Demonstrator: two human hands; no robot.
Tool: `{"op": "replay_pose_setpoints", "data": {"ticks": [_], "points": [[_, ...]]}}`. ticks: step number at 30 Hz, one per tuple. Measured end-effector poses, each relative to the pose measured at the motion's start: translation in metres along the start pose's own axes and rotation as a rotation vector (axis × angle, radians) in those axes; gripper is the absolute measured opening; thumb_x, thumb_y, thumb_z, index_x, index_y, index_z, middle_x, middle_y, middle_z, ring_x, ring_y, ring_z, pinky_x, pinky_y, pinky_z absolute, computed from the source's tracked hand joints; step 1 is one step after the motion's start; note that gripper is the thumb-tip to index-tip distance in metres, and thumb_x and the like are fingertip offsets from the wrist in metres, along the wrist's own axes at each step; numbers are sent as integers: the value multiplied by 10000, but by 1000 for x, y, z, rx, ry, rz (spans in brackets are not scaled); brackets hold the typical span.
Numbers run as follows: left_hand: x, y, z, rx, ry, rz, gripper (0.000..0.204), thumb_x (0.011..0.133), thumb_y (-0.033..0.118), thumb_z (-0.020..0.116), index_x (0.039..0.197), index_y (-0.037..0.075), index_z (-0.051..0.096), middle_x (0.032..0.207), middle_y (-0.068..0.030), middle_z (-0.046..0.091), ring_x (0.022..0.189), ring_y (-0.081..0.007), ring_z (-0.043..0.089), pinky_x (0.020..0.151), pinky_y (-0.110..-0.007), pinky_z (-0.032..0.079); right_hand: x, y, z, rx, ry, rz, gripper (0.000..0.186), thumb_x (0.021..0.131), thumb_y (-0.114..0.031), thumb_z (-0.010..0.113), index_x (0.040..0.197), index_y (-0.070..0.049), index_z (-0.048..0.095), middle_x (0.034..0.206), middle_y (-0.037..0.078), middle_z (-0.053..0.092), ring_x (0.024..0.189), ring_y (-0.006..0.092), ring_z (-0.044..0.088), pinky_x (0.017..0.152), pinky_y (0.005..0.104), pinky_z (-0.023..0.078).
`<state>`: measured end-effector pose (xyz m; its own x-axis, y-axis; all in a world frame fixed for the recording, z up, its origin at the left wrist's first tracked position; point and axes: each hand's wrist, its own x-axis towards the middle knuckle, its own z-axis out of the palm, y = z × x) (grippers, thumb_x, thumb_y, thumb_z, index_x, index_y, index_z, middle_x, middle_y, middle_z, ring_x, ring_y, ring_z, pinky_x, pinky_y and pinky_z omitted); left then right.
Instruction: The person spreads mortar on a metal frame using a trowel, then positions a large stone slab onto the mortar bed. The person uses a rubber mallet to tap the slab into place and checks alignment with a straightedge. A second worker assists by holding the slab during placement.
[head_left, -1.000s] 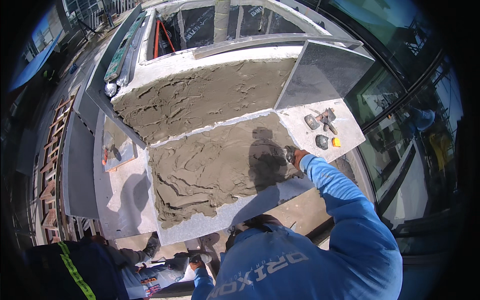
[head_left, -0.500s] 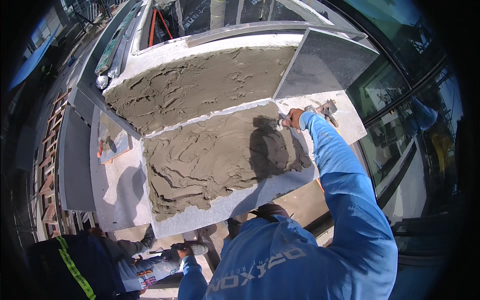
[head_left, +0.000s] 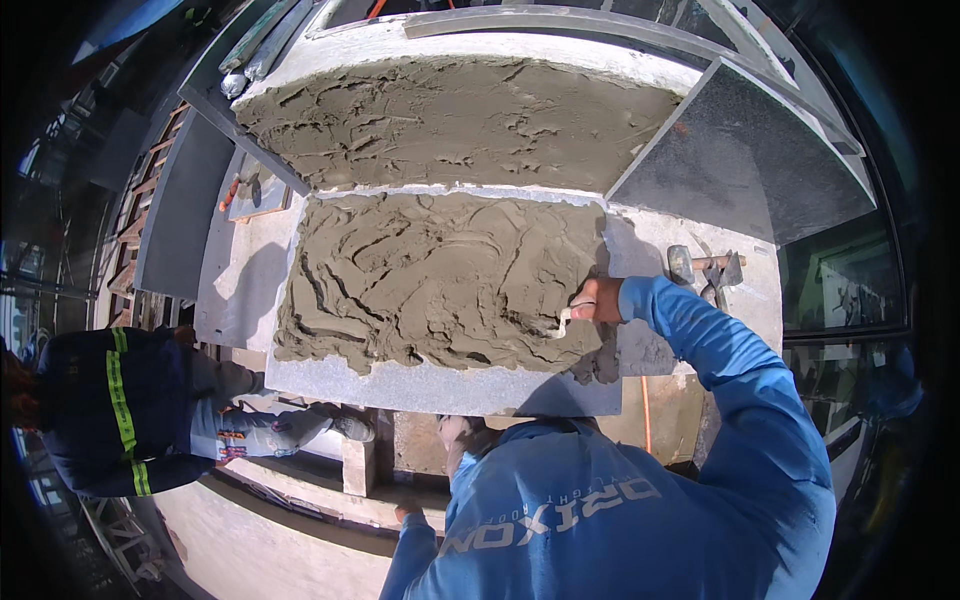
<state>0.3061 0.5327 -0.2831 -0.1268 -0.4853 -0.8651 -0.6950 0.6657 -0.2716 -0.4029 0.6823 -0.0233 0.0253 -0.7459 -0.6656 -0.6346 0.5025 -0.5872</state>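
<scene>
My right hand (head_left: 597, 300) is closed round a trowel (head_left: 563, 322); its pale metal neck shows, and the blade is hidden in or against the mortar. Wet grey mortar (head_left: 430, 270) lies in ridges and swirls over a light grey slab (head_left: 440, 388), whose near edge stays bare. Behind it, a second coat of mortar (head_left: 460, 120) covers the upright face. My left hand (head_left: 408, 510) is low, close to a pale wooden beam; only a small part shows past the blue sleeve, and its fingers cannot be made out.
At right lie a hammer (head_left: 715, 263) and other tools on a pale ledge. Dark stone panels stand at right (head_left: 745, 150) and left (head_left: 180, 210). A board (head_left: 258, 197) with an orange-handled trowel lies at left. A co-worker in a dark reflective jacket (head_left: 100, 410) is nearby.
My right hand has come with the trowel from the slab's far right corner nearer to me, over the mortar's right part. My left hand has moved away from the co-worker's leg. The view has shifted.
</scene>
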Motion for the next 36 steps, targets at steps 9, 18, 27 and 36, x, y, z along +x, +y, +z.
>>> {"op": "replay_pose_setpoints", "data": {"ticks": [9,18,27,36], "points": [[-67,128,-56,-1150,590,2,297,840,266,780,945,2,695,864,-121,730,823,-243,694,787,-372,547,-70,-24,-48,-350,72,147,499,968,-458,564,1159,0,617,1131,244,647,1120,384,610,948,484,470],[-5,69,-73,-1547,904,-190,399,851,317,782,1015,-35,689,955,-188,726,869,-279,687,843,-369,527,31,-85,-37,130,54,237,453,981,-410,581,1073,33,607,832,164,681,661,302,667,590,419,545],[41,89,14,-1063,300,131,293,958,311,579,1054,80,732,1112,-89,735,1080,-281,672,988,-396,494,-45,-103,-2,-475,118,315,434,944,-443,562,1168,-89,674,1134,196,684,1083,383,646,952,490,496],[88,-16,-37,-359,231,137,349,1001,284,420,1193,135,671,1276,-65,660,1180,-248,616,1020,-401,469,-113,-139,22,-426,250,749,339,928,-371,602,1048,-66,687,1028,177,709,1006,359,677,892,470,525]]}}
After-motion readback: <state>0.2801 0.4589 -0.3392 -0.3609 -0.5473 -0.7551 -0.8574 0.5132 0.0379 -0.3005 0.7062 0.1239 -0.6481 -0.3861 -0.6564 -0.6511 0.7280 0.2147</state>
